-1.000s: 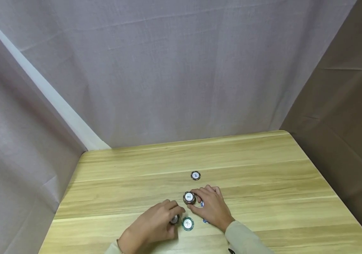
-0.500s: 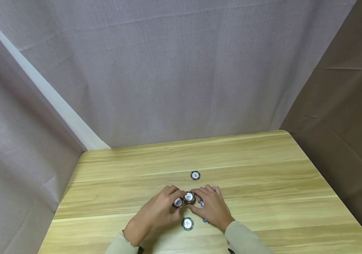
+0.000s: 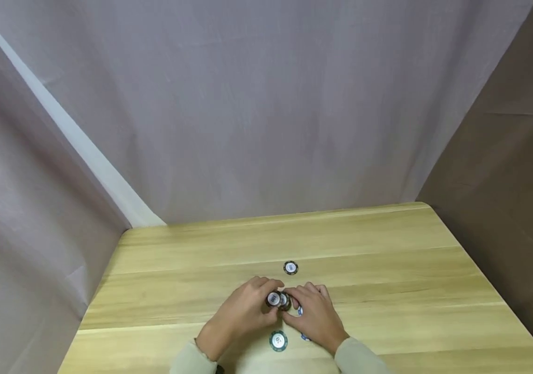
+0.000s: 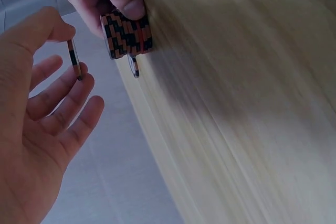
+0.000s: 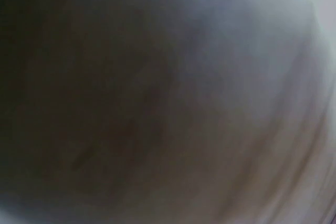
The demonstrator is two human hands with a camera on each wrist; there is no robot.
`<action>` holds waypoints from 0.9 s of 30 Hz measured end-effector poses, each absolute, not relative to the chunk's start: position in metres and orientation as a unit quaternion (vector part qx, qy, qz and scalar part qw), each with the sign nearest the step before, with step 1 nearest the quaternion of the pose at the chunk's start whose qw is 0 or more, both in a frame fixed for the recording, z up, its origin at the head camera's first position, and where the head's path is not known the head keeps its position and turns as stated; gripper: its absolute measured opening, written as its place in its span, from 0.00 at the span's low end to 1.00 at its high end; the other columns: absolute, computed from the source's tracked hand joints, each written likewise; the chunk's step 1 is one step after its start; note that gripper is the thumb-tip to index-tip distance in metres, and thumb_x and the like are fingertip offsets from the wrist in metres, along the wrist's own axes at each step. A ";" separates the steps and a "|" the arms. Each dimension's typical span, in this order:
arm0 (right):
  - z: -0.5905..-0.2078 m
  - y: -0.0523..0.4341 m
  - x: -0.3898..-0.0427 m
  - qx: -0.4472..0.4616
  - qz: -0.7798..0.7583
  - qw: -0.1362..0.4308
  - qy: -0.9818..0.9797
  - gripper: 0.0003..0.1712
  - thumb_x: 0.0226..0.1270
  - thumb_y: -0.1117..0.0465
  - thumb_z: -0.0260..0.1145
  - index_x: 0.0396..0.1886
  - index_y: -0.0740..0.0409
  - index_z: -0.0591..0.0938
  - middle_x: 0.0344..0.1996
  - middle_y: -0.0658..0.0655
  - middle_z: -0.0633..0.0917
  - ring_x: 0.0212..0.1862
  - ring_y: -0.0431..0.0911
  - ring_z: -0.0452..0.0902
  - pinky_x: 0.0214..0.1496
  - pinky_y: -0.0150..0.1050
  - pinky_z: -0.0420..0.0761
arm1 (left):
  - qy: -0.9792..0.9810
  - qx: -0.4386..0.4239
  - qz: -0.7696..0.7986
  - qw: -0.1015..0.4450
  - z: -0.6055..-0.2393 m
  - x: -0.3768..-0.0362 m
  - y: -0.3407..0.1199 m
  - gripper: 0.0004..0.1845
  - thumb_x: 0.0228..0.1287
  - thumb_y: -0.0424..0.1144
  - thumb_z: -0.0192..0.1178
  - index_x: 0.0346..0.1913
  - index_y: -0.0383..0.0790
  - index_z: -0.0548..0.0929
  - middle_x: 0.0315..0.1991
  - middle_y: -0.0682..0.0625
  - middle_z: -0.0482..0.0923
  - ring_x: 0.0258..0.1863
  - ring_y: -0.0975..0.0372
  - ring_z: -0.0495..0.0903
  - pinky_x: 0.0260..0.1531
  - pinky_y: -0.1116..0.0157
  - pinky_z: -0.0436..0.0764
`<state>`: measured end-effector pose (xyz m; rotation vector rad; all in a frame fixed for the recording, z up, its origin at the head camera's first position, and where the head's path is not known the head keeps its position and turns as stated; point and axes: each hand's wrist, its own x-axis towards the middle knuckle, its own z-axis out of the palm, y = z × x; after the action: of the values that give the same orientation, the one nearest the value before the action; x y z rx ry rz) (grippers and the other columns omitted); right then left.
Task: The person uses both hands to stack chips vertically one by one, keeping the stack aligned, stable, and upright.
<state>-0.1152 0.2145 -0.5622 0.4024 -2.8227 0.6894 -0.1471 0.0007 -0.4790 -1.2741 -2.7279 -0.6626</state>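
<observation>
Left hand [image 3: 244, 307] shifted toward stack [image 4: 123, 36], pinched chip [image 3: 273, 298] — "100" — facing up

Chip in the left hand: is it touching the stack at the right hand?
Apart. The left wrist view shows it: the chip pinched in the left hand stands clear of the stack, with grey backdrop visible between them.

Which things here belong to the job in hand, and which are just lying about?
In the job:
left hand, pinching a dark chip
right hand, gripping the chip stack

Apparently just lying about:
green chip
lone chip beyond the hands
blue chips, partly hidden by the right hand
</observation>
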 end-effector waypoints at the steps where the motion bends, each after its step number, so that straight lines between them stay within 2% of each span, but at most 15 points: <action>1: -0.563 0.214 -0.113 0.136 0.234 0.104 -0.957 0.18 0.59 0.37 0.76 0.43 0.36 0.83 0.23 0.31 0.66 0.35 0.33 0.59 0.48 0.39 0.61 | -0.886 -0.412 -0.212 0.026 -0.480 -0.146 0.002 0.27 0.59 0.40 0.74 0.62 0.43 0.83 0.53 0.51 0.86 0.50 0.63 0.84 0.53 0.67 0.85; 5: -0.566 0.212 -0.110 0.142 0.231 0.123 -0.955 0.18 0.60 0.39 0.76 0.33 0.34 0.74 0.23 0.32 0.66 0.34 0.33 0.59 0.47 0.38 0.60 | -0.889 -0.410 -0.201 0.030 -0.484 -0.147 0.007 0.27 0.59 0.40 0.75 0.62 0.43 0.83 0.51 0.51 0.87 0.48 0.63 0.84 0.51 0.67 0.85; 11: -0.564 0.211 -0.112 0.138 0.233 0.129 -0.954 0.21 0.58 0.40 0.77 0.28 0.36 0.70 0.22 0.32 0.65 0.34 0.34 0.60 0.47 0.39 0.62 | -0.886 -0.414 -0.209 0.026 -0.489 -0.151 0.012 0.24 0.60 0.39 0.75 0.60 0.43 0.84 0.50 0.52 0.88 0.48 0.63 0.85 0.51 0.66 0.85; 16: -0.563 0.211 -0.113 0.132 0.234 0.117 -0.956 0.23 0.56 0.42 0.77 0.26 0.37 0.69 0.22 0.33 0.66 0.35 0.34 0.61 0.48 0.39 0.63 | -0.883 -0.417 -0.213 0.027 -0.495 -0.150 0.014 0.21 0.60 0.38 0.75 0.57 0.44 0.85 0.50 0.52 0.88 0.49 0.63 0.86 0.53 0.64 0.85; 27: -0.559 0.214 -0.113 0.126 0.226 0.091 -0.962 0.21 0.58 0.42 0.76 0.27 0.38 0.69 0.23 0.34 0.67 0.36 0.35 0.61 0.50 0.41 0.64 | -0.892 -0.406 -0.197 0.007 -0.496 -0.150 0.019 0.21 0.64 0.41 0.74 0.59 0.44 0.85 0.52 0.52 0.87 0.53 0.62 0.85 0.55 0.65 0.84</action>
<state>-0.1127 0.2140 -0.5592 0.3738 -2.8578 0.6709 -0.1500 0.0192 -0.4960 -1.2692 -2.7912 -0.6169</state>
